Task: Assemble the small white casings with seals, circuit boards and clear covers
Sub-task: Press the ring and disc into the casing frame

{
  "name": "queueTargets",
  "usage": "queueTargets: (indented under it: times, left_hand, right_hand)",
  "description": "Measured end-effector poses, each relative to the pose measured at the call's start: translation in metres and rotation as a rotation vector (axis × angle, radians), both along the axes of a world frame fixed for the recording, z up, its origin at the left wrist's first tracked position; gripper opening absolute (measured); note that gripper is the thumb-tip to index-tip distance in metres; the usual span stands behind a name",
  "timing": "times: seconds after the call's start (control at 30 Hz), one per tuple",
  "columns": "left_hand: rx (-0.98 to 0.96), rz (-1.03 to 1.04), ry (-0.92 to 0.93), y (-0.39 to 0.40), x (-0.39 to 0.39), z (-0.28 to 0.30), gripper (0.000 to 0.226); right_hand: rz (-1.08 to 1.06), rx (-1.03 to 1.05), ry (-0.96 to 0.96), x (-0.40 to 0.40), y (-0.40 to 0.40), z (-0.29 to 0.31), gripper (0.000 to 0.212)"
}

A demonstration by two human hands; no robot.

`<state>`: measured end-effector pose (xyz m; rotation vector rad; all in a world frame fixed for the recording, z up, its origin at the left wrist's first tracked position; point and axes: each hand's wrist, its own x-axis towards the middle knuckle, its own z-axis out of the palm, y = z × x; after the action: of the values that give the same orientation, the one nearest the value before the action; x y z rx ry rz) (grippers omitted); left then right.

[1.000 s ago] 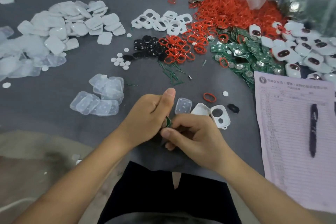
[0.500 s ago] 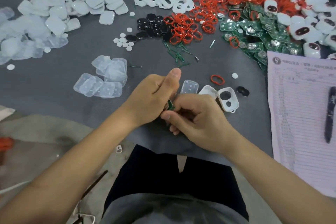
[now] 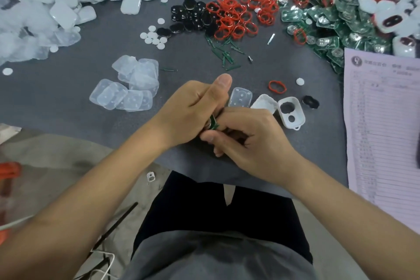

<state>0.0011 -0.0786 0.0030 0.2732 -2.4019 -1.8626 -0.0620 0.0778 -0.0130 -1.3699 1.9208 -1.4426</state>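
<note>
Both hands, left hand (image 3: 193, 111) and right hand (image 3: 252, 138), still pinch my green board (image 3: 213, 123) between them above the table edge; nothing has shifted, so the casing (image 3: 292, 112) waits unfilled.

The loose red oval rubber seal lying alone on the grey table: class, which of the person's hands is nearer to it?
Right. The right hand lies just below the red oval rubber seal; the left hand sits further off to its left.

table (image 3: 56, 102) dark grey | seals (image 3: 236, 18) bright red | circuit boards (image 3: 327, 18) green w/ silver spots | casings (image 3: 291, 112) white | covers (image 3: 127, 95) see-through | form (image 3: 384, 120) pale pink, ruled lines
</note>
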Motion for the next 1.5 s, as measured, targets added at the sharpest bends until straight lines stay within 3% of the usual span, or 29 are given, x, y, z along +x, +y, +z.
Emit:
queueTargets:
  times: [0.17,0.33,0.43,0.57,0.67,0.8,0.87,0.97,1.07,1.27,1.4,1.5]
  left_hand:
    - [0.141,0.117,0.034,-0.002,-0.003,-0.003,0.064]
    - [0.476,0.388,0.036,-0.006,-0.004,-0.01,0.06]
    - [0.48,0.442,0.089,-0.006,-0.005,-0.011,0.045]
    - [0.412,0.364,0.18,-0.002,-0.002,-0.014,0.022]
    - [0.419,0.368,0.191,-0.002,-0.002,-0.014,0.015]
    - [0.599,0.348,0.182,-0.002,-0.004,-0.012,0.024]
    - [0.713,0.326,0.178,-0.003,-0.004,-0.01,0.032]
    - [0.729,0.318,0.105,0.001,-0.002,-0.003,0.035]
    - [0.621,0.302,0.041,0.019,0.01,0.004,0.016]
    - [0.18,0.102,0.151,0.06,0.035,0.008,0.027]
    - [0.023,0.116,0.099,0.076,0.031,0.001,0.033]
    - [-0.397,0.205,0.19,0.075,0.022,-0.007,0.03]
  right_hand:
    - [-0.069,-0.023,-0.02,0.002,-0.001,0.006,0.025]
    - [-0.199,0.026,0.122,-0.007,-0.002,0.027,0.028]
    - [-0.305,0.204,0.223,-0.035,-0.014,0.04,0.039]
    - [-0.426,0.499,0.492,-0.073,-0.036,0.042,0.045]
    - [-0.442,0.566,0.55,-0.09,-0.048,0.039,0.049]
    - [-0.481,0.366,0.419,-0.085,-0.042,0.031,0.049]
    - [-0.453,0.234,0.293,-0.071,-0.032,0.03,0.032]
    - [-0.432,0.116,0.15,-0.041,-0.017,0.032,0.009]
    - [-0.507,0.001,-0.014,-0.006,-0.001,0.032,0.01]
    - [-0.669,-0.097,-0.283,0.036,0.044,0.022,0.015]
    - [-0.764,-0.045,-0.243,0.023,0.077,0.016,0.008]
    - [-0.785,0.025,-0.212,0.012,0.098,0.015,0.007]
